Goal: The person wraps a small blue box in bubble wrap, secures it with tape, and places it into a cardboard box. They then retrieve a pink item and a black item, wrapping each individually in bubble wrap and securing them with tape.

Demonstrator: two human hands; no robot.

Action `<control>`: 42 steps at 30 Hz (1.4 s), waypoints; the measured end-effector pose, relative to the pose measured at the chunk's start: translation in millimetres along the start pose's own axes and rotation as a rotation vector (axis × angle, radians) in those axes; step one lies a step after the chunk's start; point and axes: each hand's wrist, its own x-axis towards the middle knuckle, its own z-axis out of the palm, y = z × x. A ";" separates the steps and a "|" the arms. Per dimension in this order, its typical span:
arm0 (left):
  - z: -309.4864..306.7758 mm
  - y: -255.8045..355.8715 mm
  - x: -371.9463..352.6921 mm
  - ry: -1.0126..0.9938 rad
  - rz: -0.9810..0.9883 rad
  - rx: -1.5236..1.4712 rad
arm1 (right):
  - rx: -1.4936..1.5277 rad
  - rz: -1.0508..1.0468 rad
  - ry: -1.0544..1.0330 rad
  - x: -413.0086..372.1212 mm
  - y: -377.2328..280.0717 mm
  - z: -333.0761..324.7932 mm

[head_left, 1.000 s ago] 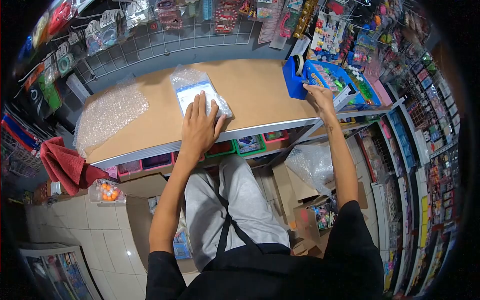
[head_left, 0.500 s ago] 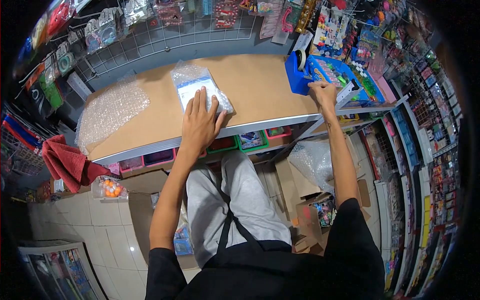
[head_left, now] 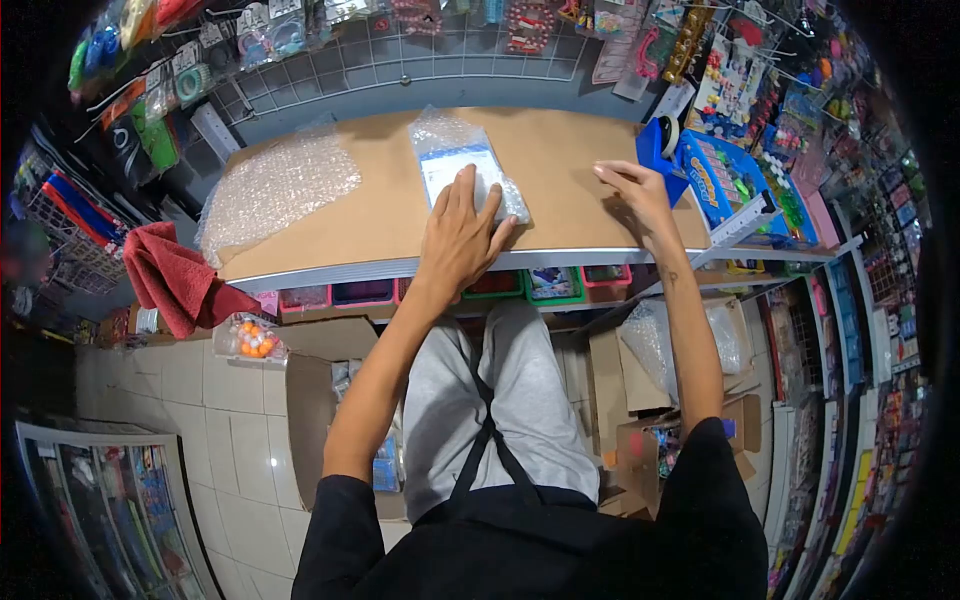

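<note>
My left hand (head_left: 460,232) lies with its fingers stretched out over a bubble-wrapped package (head_left: 440,172), holding it down on the brown tabletop (head_left: 390,215). A white and blue printed sheet or label shows on the package's upper side. To the right, my right hand (head_left: 642,205) hovers over the table with thumb and fingers pinched together. Whatever is between those fingertips is too small to make out. Just beyond it stands a blue tape dispenser (head_left: 655,155) carrying a tape roll (head_left: 671,133).
A loose bubble-wrap sheet (head_left: 275,190) covers the table's left part. A red cloth (head_left: 165,275) hangs at the left corner. Blue trays of small goods (head_left: 720,180) stand at right. Cardboard boxes (head_left: 325,350) sit on the floor, and hanging merchandise surrounds the table.
My right hand has come away from the tape dispenser, leftward toward the package. My left hand stays on the package. The whole view has shifted, so things appear further right.
</note>
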 end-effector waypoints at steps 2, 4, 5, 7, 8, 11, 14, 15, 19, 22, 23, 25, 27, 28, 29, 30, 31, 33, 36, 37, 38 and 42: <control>1.6 -2.0 1.2 0.013 0.013 -0.004 | 0.080 0.038 -0.156 10.7 -12.1 23.0; 1.9 -1.8 1.2 0.012 0.021 0.030 | 0.120 0.061 -0.254 23.4 -15.1 46.3; 2.4 -1.5 0.6 0.011 0.026 0.046 | 0.139 0.074 -0.300 30.6 -14.8 56.8; -0.8 0.4 -0.8 0.013 0.024 0.045 | 0.202 0.109 -0.355 39.6 -16.9 76.7; 1.3 0.8 -2.5 0.023 0.023 0.043 | 0.198 0.101 -0.366 43.5 -17.9 86.5; 1.3 0.3 -2.0 0.040 0.027 0.026 | 0.182 0.105 -0.423 53.7 -17.6 99.7; -1.8 0.7 -0.1 0.026 0.020 0.007 | 0.160 0.077 -0.423 50.7 -22.3 112.3; -2.0 0.5 0.0 0.031 0.022 0.004 | 0.159 0.059 -0.422 49.8 -24.1 114.9; -1.4 0.6 0.2 0.042 0.032 0.012 | 0.103 -0.037 -0.469 56.0 -18.0 121.1; -0.1 0.6 0.9 0.046 0.028 0.006 | 0.083 -0.034 -0.478 57.0 -12.8 126.5; -0.1 0.4 1.0 0.033 0.021 -0.004 | 0.083 -0.034 -0.455 59.1 -10.0 128.7; -0.8 0.6 0.2 0.006 0.004 -0.022 | 0.086 -0.035 -0.415 63.0 -4.4 134.1; -1.0 0.6 0.4 0.007 0.003 -0.025 | 0.074 -0.033 -0.402 64.5 -1.4 135.3; -1.1 0.7 0.3 0.006 0.002 -0.027 | 0.068 -0.031 -0.395 64.2 -0.8 135.9; -1.1 0.7 0.1 0.006 0.002 -0.024 | 0.061 -0.059 -0.388 64.1 -0.1 136.5; -1.4 0.7 0.1 0.006 0.003 -0.021 | 0.054 -0.086 -0.380 63.9 1.0 137.0; -1.9 0.5 -0.1 0.005 0.004 -0.019 | 0.047 -0.113 -0.372 64.0 2.1 138.0; -2.5 0.7 -0.7 0.004 0.002 -0.023 | 0.037 -0.125 -0.343 64.1 4.8 139.8; -2.0 0.7 -0.2 0.004 0.008 -0.028 | -0.028 -0.170 -0.303 66.5 8.2 140.0; -1.8 0.4 -0.5 0.003 0.010 -0.029 | -0.057 -0.189 -0.292 67.8 9.5 140.5; -1.7 0.0 -0.5 -0.001 0.009 -0.037 | -0.080 -0.188 -0.283 69.3 10.5 141.3; -0.2 -0.8 -0.4 0.003 0.007 -0.044 | -0.171 -0.179 -0.248 71.7 16.0 142.8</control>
